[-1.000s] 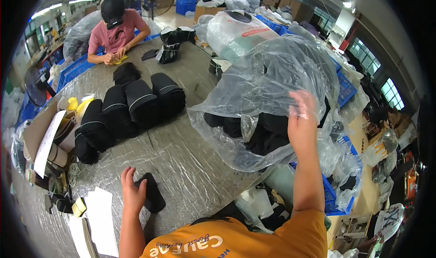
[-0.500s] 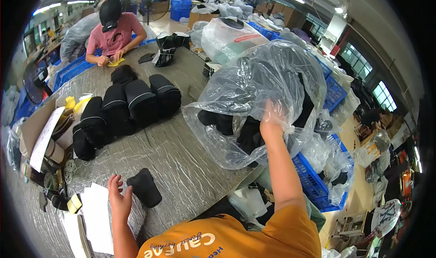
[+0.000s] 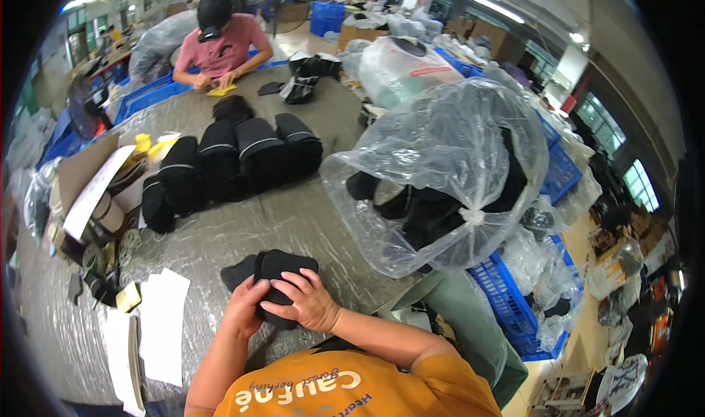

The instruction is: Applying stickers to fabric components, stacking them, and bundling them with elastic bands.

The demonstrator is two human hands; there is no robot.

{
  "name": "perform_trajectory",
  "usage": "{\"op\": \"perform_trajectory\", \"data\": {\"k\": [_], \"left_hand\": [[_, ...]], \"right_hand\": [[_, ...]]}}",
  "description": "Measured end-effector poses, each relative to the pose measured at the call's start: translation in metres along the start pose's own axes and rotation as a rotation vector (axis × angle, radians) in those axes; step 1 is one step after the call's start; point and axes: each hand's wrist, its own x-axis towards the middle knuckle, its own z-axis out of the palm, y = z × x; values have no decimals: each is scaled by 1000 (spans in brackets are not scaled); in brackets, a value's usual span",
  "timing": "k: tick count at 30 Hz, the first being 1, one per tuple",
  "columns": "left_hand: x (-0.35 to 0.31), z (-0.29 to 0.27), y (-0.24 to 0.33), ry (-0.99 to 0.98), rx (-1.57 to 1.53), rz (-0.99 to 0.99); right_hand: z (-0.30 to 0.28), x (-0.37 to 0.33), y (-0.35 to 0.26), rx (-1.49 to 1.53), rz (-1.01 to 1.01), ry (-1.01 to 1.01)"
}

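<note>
Close to the table's front edge, both hands are on a small stack of black fabric pieces [image 3: 292, 261]. My left hand [image 3: 244, 308] grips its left side, thumb on top and fingers partly hidden. My right hand [image 3: 312, 304] is curled over the stack from the right, fingers spread across its upper face. Partly under the stack lies another flat black fabric piece [image 3: 236, 272], poking out to the left. To the right, a large clear plastic bag [image 3: 440, 145] lies with its mouth toward me, and loose black pieces [image 3: 429, 215] show inside.
Banded black bundles [image 3: 242, 156] form a row across the table. White paper sheets [image 3: 163, 329] lie at left, near a cardboard box [image 3: 88, 163] of supplies. A blue crate [image 3: 507, 299] stands beyond the right edge. Across the table, a person in pink [image 3: 224, 49] handles something yellow.
My right hand has come out of the clear bag with black fabric and moved left to the table front. My left hand has closed on the fabric too. The view has shifted slightly.
</note>
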Motion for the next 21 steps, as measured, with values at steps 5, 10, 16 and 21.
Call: {"op": "perform_trajectory", "data": {"k": [5, 10, 16, 21], "left_hand": [[-12, -5, 27, 208, 345, 214], [-13, -43, 23, 540, 316, 254], [0, -52, -3, 826, 1637, 451], [-9, -24, 18, 776, 1263, 294]], "right_hand": [[16, -7, -2, 142, 200, -8], [43, 5, 5, 771, 1120, -268], [77, 34, -5, 933, 1193, -278], [78, 25, -10, 1636, 1484, 49]]}}
